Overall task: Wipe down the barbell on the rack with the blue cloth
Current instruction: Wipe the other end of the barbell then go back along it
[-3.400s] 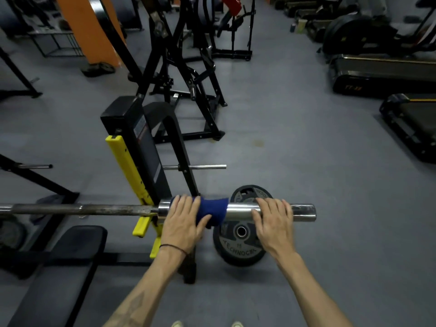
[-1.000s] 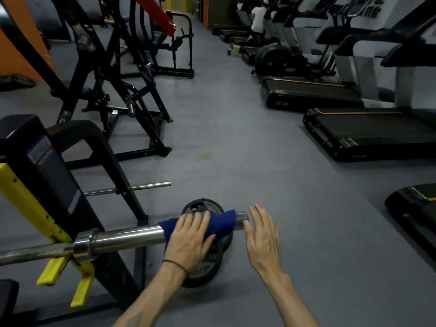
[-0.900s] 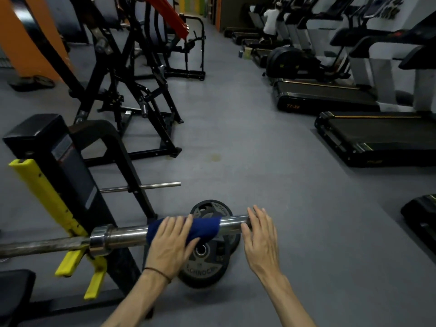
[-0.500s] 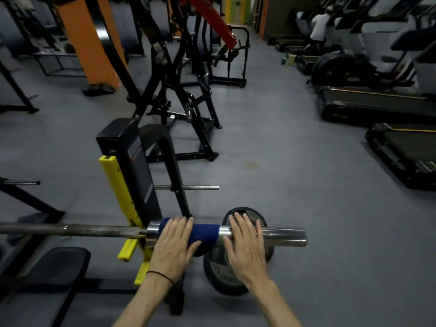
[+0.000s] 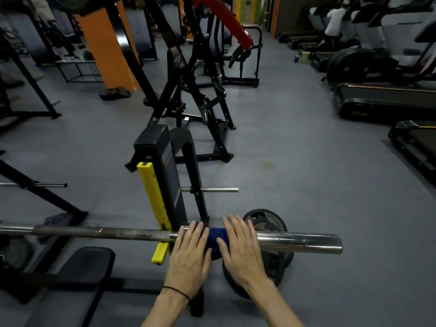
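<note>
Wiping in progress: left hand and right hand, fingers straight, press the blue cloth on the barbell; next, probably sliding it along unwiped metal.

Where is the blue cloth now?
In the head view, the blue cloth wraps the barbell between left hand and right hand, beside the yellow rack hook.

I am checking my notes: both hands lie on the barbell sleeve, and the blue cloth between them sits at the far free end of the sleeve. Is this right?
Not quite. In the head view the blue cloth sits at the inner end of the barbell sleeve, next to the yellow rack hook; the free end is bare. The left hand and right hand do lie there.
</note>
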Tool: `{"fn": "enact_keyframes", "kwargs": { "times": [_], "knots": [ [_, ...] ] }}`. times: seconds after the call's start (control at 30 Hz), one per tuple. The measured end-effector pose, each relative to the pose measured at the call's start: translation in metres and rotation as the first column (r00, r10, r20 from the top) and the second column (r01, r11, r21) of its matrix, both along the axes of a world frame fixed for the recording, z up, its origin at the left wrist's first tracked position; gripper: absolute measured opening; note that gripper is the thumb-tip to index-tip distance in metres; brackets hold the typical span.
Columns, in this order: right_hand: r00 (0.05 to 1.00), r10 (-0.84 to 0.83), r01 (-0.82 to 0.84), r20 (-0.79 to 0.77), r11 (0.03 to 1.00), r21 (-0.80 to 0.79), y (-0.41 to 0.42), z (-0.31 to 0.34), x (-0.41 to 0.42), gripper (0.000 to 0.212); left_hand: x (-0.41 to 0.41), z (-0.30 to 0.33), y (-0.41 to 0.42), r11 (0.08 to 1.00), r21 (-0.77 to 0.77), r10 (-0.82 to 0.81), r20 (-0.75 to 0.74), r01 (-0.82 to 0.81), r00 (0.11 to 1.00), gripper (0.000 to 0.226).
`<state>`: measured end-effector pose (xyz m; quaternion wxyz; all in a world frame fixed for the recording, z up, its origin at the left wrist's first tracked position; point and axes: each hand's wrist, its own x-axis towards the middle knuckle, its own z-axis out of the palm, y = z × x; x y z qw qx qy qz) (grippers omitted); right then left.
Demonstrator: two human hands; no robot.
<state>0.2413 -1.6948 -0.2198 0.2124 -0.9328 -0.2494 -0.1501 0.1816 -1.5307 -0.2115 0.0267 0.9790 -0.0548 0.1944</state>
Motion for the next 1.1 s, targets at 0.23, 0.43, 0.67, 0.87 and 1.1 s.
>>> {"fn": "enact_keyframes", "kwargs": {
  "times": [0.23, 0.43, 0.67, 0.87, 1.1],
  "knots": [
    [0.999, -0.02, 0.02, 0.03, 0.999, -0.026, 0.003, -0.004, -0.001, 0.055, 0.017, 0.011, -0.002, 0.998, 0.036, 0.047, -0.164, -0.041, 0.985, 0.063],
    [0.998, -0.015, 0.018, 0.062, 0.999, -0.047, 0.022, 0.007, -0.001, 0.058, -0.003, 0.009, 0.04, 0.996, -0.042, 0.08, -0.101, -0.085, 0.992, 0.065],
    [0.997, -0.075, 0.076, 0.017, 0.991, -0.106, 0.078, -0.001, -0.018, 0.074, -0.036, 0.007, 0.097, 0.995, -0.047, 0.081, -0.099, -0.086, 0.992, 0.062],
    [0.986, -0.095, 0.086, 0.137, 0.994, 0.069, 0.087, -0.013, -0.02, 0.055, -0.051, 0.011, 0.149, 0.978, -0.092, 0.182, -0.054, -0.186, 0.982, 0.065],
    [0.969, -0.2, 0.167, 0.146, 0.963, 0.211, 0.103, -0.007, -0.025, 0.041, -0.046, 0.014, 0.191, 0.978, -0.085, 0.185, -0.087, -0.193, 0.979, 0.069]
  ]
}}
